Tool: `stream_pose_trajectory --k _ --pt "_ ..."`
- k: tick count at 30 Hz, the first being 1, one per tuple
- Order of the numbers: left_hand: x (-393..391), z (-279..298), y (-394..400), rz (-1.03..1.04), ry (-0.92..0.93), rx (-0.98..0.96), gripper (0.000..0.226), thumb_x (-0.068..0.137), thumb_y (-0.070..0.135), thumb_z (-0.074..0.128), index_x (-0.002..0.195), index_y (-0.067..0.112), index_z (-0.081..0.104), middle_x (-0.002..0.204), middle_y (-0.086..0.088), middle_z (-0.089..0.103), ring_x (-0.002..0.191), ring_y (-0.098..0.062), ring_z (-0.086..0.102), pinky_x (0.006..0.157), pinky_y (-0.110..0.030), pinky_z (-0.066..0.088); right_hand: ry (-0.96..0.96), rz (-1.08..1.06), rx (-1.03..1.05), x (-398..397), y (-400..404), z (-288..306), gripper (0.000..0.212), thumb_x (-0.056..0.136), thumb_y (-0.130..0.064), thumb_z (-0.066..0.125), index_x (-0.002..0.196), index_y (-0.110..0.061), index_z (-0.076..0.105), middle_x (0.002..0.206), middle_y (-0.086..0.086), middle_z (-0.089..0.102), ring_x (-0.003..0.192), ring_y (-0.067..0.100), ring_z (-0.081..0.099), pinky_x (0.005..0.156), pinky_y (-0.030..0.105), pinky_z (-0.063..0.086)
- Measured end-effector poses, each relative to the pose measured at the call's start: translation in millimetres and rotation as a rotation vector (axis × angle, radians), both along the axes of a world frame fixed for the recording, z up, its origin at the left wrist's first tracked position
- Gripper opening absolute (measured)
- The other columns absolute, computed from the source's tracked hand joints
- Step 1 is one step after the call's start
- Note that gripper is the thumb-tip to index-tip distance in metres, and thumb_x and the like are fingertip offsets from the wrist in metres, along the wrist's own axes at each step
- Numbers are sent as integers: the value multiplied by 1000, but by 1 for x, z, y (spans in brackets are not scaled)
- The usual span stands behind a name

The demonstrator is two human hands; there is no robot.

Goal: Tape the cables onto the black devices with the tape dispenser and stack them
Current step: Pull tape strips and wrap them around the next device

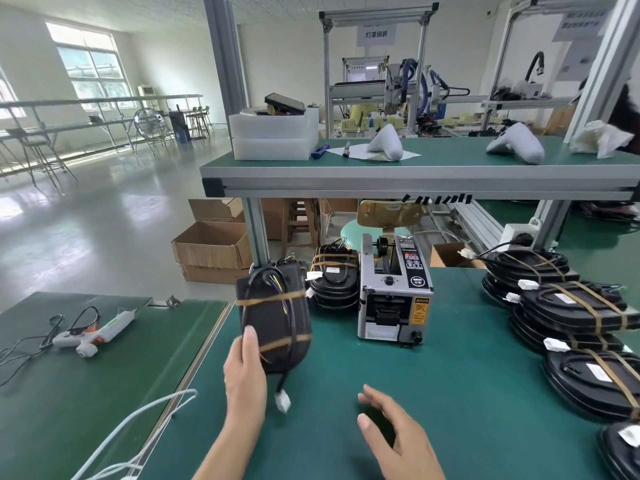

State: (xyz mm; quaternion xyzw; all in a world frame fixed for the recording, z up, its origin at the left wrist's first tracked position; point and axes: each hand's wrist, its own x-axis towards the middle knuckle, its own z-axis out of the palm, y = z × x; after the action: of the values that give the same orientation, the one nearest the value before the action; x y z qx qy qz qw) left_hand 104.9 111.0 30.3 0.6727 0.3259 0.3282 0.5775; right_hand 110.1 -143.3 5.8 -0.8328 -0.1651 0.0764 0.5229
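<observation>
My left hand grips a black device by its lower left edge and holds it above the green table. Two brown tape bands cross the device over its black cable, and a white plug dangles below it. My right hand hovers open over the table, holding nothing. The grey tape dispenser stands just right of the held device. Behind the held device sits a small stack of taped devices. At the right, several taped devices lie overlapping in stacks.
An upper shelf overhangs the bench, with black tape strips hanging from its edge. A glue gun and cables lie on the left table. A white cable crosses the gap between tables. Cardboard boxes stand on the floor behind.
</observation>
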Motion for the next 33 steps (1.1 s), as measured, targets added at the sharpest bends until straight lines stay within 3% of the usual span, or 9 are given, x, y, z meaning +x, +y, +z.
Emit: stream_pose_trajectory --k 4,7,10,12,14,17,20,27,33 --pt "44 32 41 89 -12 -108 61 102 69 43 88 14 65 86 3 62 77 -11 54 69 -26 39 -53 17 -36 1 1 2 42 88 -31 77 124 -46 62 121 -45 59 121 -14 54 100 2 35" --pt "77 45 70 82 65 -156 74 96 71 46 96 0 68 88 -13 70 76 -29 66 70 -40 50 -72 -16 -17 3 2 -1 41 84 -26 82 118 -44 67 116 -42 64 117 -13 58 97 0 36" --pt "105 50 87 -7 100 -239 68 94 64 53 95 -2 68 97 -22 78 78 -41 78 80 -53 61 -99 -44 -3 4 5 -10 43 80 -23 85 111 -48 70 111 -36 68 114 -10 61 95 -1 35" --pt "121 50 93 -70 171 -221 66 95 62 50 99 -1 68 103 -27 77 83 -44 78 71 -51 59 -135 -56 -7 5 5 -13 41 77 -31 84 106 -56 72 110 -33 70 113 -9 62 97 0 36" --pt "135 50 97 -106 219 -214 60 98 57 48 99 0 66 101 -28 77 76 -43 79 57 -38 49 -130 -19 -37 7 4 -12 47 76 -51 74 119 -64 60 115 -35 68 116 -11 59 99 3 36" --pt "153 51 100 -140 252 -260 52 101 47 51 104 -2 67 88 -23 79 66 -40 78 49 -34 59 -97 82 -98 15 0 -12 42 79 -65 64 121 -67 59 125 -41 58 124 -14 53 102 2 33" --pt "163 54 99 -173 329 -229 48 104 43 48 109 -1 66 81 -20 79 63 -37 78 52 -39 64 -101 121 -111 18 -2 -10 38 88 -53 69 123 -57 57 130 -50 45 127 -17 48 104 2 30" --pt "170 57 94 -148 514 -57 55 107 50 37 107 3 65 89 -18 77 66 -32 74 43 -28 51 -110 264 -205 30 0 -5 50 101 -42 59 136 -54 26 130 -61 -10 132 -29 17 106 0 23" --pt "161 61 92 -161 595 -14 69 107 62 36 97 -1 64 63 -18 74 50 -29 71 45 -32 58 -139 162 -120 26 -1 -25 36 88 -60 61 122 -70 55 131 -46 49 128 -16 46 105 3 31"
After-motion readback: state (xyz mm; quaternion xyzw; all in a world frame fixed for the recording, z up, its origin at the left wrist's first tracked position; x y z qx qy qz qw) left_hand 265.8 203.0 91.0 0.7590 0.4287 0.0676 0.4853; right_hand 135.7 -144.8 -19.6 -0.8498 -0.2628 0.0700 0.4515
